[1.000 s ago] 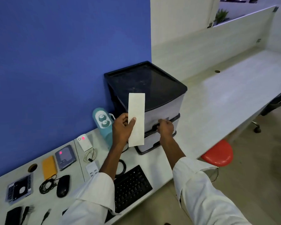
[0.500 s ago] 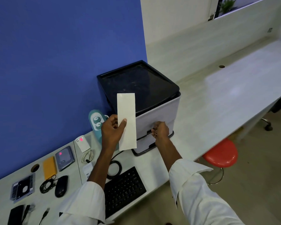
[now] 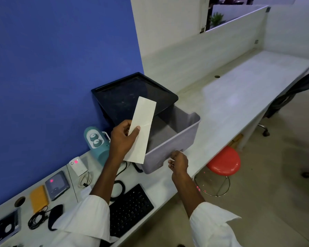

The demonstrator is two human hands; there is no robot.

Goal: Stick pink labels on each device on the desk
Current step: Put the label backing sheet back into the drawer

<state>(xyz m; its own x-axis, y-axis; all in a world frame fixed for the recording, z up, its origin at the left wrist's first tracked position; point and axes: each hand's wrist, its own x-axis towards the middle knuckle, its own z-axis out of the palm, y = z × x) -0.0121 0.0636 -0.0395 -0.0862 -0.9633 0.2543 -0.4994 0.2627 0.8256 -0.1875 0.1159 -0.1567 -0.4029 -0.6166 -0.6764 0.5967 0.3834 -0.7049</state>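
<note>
Currently a cleanup step, I'd judge: left hand [image 3: 122, 139] pinches the blank label sheet [image 3: 141, 129] over the open drawer [image 3: 178, 139], and right hand [image 3: 179, 164] has its fingers curled on the drawer front. Pink labels show on the white device [image 3: 78, 165] and grey device [image 3: 57, 184], left of the drawer on the desk [image 3: 221, 107]. Next: drop the sheet in, then push the drawer closed.

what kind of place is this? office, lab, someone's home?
Most likely an office. A long shared desk runs along a low partition, a keyboard sits among small electronics on it, and a wheeled office chair stands at the right.
</note>
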